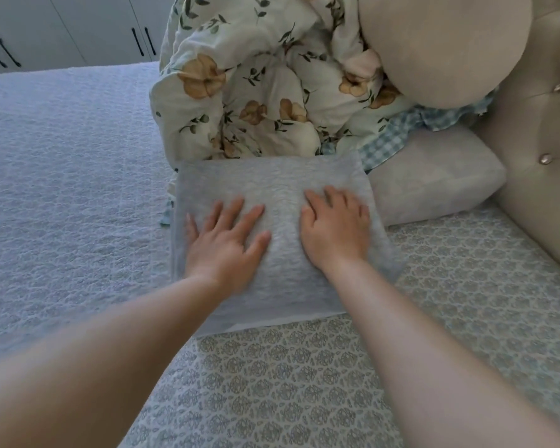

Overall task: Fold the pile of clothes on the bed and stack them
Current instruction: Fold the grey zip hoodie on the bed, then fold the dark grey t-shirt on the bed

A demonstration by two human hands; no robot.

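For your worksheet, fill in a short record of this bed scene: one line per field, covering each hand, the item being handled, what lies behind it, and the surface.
left hand: left hand, fingers spread, pressing flat on the folded grey cloth
right hand: right hand, palm down on the same cloth
behind: crumpled floral fabric and blue checked fabric
beside: grey pillow, right of the cloth
surface: patterned bed cover

Both hands (227, 244) flat on folded cloth (272, 185)
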